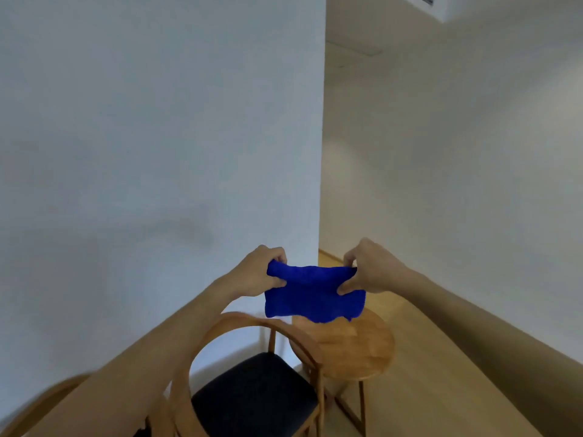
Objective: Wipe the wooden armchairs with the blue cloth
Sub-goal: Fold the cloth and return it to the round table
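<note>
both hands are up in front of the white wall (142, 152), and the blue cloth (314, 293) is stretched between them in the air, above the furniture and touching none of it. the left hand (260, 272) pinches the cloth's left edge, fingers (279, 257) curled over the top and thumb tucked under; the right hand (367, 268) grips the right edge the same way, so both sets of fingers are closed on the fabric. below, a wooden armchair (239, 370) with a curved back rail and a dark seat pad sits against the wall, and just beside it on the right stands a small round wooden side table (356, 345) on the pale wood floor (441, 373). another curved wooden rail (41, 405) peeks in at the bottom left corner.
</note>
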Available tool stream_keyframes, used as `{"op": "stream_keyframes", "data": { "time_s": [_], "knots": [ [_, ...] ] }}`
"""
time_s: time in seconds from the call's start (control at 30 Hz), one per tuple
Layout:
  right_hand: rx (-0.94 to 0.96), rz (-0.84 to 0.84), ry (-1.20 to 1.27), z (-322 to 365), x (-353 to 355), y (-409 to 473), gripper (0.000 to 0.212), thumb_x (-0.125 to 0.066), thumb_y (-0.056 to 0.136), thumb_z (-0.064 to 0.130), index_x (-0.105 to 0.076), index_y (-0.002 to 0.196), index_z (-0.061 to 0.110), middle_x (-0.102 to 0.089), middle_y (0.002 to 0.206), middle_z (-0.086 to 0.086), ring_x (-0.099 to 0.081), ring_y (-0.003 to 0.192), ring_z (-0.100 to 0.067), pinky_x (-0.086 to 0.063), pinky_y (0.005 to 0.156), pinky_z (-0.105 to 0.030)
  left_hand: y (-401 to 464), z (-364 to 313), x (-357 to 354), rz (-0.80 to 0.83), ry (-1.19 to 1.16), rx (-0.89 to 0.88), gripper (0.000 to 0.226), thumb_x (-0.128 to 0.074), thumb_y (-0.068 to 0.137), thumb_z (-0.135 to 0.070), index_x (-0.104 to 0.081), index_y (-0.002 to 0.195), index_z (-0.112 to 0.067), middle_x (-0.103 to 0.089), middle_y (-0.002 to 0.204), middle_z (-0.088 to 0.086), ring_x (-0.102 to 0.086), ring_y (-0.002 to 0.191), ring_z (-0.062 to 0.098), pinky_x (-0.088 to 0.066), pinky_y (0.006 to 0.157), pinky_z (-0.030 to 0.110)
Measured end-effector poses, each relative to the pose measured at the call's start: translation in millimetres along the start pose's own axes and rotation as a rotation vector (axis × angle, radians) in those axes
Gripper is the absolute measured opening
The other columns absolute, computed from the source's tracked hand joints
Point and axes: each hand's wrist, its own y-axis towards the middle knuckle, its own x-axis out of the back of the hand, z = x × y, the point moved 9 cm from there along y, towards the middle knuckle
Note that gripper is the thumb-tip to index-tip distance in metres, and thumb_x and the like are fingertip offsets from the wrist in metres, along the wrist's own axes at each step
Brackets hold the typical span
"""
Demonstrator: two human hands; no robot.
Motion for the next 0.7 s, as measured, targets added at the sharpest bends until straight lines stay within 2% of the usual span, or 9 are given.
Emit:
{"op": "stream_keyframes", "data": {
  "time_s": [0.13, 0.27, 0.33, 0.4, 0.47, 0.53, 0.6, 0.63, 0.7],
  "knots": [
    [-0.014, 0.066, 0.052, -55.7, -1.3, 25.9, 0.022, -0.073, 0.080, 0.026, -0.051, 0.081, 0.025, -0.058, 0.089, 0.007, -0.057, 0.077, -0.011, -0.042, 0.057, -0.020, 77.4, -11.3, -26.0, 0.092, -0.004, -0.085, 0.024, -0.067, 0.083, -0.008, -0.050, 0.092, -0.022, -0.064, 0.095, -0.002, -0.063, 0.086, 0.016, -0.056, 0.070, 0.029],
    [-0.053, 0.135, 0.083, -118.0, 2.5, 54.4, 0.023, -0.063, 0.089, 0.023, -0.041, 0.085, 0.029, -0.056, 0.090, 0.006, -0.052, 0.077, -0.010, -0.038, 0.061, -0.023, 144.6, -24.5, -47.3, 0.150, -0.013, -0.171, 0.017, -0.068, 0.084, -0.016, -0.061, 0.096, -0.025, -0.067, 0.096, -0.006, -0.064, 0.088, 0.013, -0.057, 0.073, 0.029],
    [-0.064, 0.174, 0.124, -149.7, 1.0, 69.3, 0.021, -0.061, 0.092, 0.022, -0.041, 0.094, 0.030, -0.058, 0.095, 0.005, -0.055, 0.081, -0.011, -0.042, 0.063, -0.023, 172.4, -30.8, -62.9, 0.200, 0.014, -0.216, 0.017, -0.068, 0.086, -0.021, -0.066, 0.088, -0.038, -0.068, 0.087, -0.017, -0.064, 0.082, 0.005, -0.052, 0.067, 0.020],
    [-0.053, 0.210, 0.172, -177.3, 2.4, 85.2, 0.025, -0.060, 0.094, 0.020, -0.043, 0.108, 0.030, -0.061, 0.104, 0.007, -0.060, 0.090, -0.011, -0.048, 0.068, -0.023, 196.2, -40.6, -77.8, 0.233, 0.018, -0.253, 0.035, -0.066, 0.089, -0.025, -0.063, 0.076, -0.057, -0.064, 0.076, -0.031, -0.061, 0.075, -0.007, -0.045, 0.060, 0.010],
    [-0.023, 0.243, 0.178, -201.3, 7.1, 102.8, 0.031, -0.061, 0.093, 0.018, -0.047, 0.117, 0.031, -0.060, 0.110, 0.011, -0.061, 0.097, -0.010, -0.051, 0.072, -0.023, 223.5, -47.0, -92.8, 0.237, 0.039, -0.267, 0.042, -0.066, 0.090, -0.029, -0.059, 0.072, -0.065, -0.063, 0.073, -0.031, -0.059, 0.070, -0.008, -0.043, 0.058, 0.009],
    [0.020, 0.285, 0.127, -225.0, 12.8, 123.5, 0.029, -0.061, 0.091, 0.015, -0.055, 0.113, 0.031, -0.062, 0.110, 0.012, -0.061, 0.098, -0.009, -0.052, 0.075, -0.023, 256.6, -51.9, -104.5, 0.219, 0.064, -0.255, 0.028, -0.068, 0.088, -0.033, -0.063, 0.071, -0.055, -0.066, 0.075, -0.018, -0.059, 0.069, -0.002, -0.046, 0.059, 0.015],
    [0.040, 0.310, 0.089, -249.4, 20.6, 147.9, 0.028, -0.061, 0.087, 0.011, -0.060, 0.111, 0.026, -0.065, 0.107, 0.009, -0.062, 0.096, -0.012, -0.054, 0.076, -0.025, 293.5, -56.6, -113.0, 0.191, 0.080, -0.245, 0.005, -0.068, 0.087, -0.035, -0.068, 0.082, -0.036, -0.068, 0.082, -0.009, -0.062, 0.074, 0.004, -0.051, 0.063, 0.024],
    [0.044, 0.308, 0.068, -261.8, 25.6, 161.4, 0.028, -0.060, 0.085, 0.010, -0.061, 0.109, 0.024, -0.067, 0.105, 0.007, -0.063, 0.094, -0.012, -0.054, 0.075, -0.026, 312.2, -59.3, -115.9, 0.173, 0.082, -0.241, 0.009, -0.068, 0.087, -0.035, -0.069, 0.088, -0.026, -0.068, 0.084, -0.007, -0.063, 0.076, 0.007, -0.052, 0.066, 0.027],
    [0.053, 0.292, 0.023, -285.4, 36.0, 189.7, 0.025, -0.059, 0.083, 0.009, -0.061, 0.102, 0.024, -0.067, 0.101, 0.005, -0.063, 0.090, -0.014, -0.053, 0.072, -0.026, 346.5, -63.4, -120.6, 0.135, 0.093, -0.230, 0.014, -0.068, 0.087, -0.033, -0.069, 0.092, -0.020, -0.068, 0.087, -0.006, -0.063, 0.079, 0.008, -0.053, 0.067, 0.028]
  ]
}}
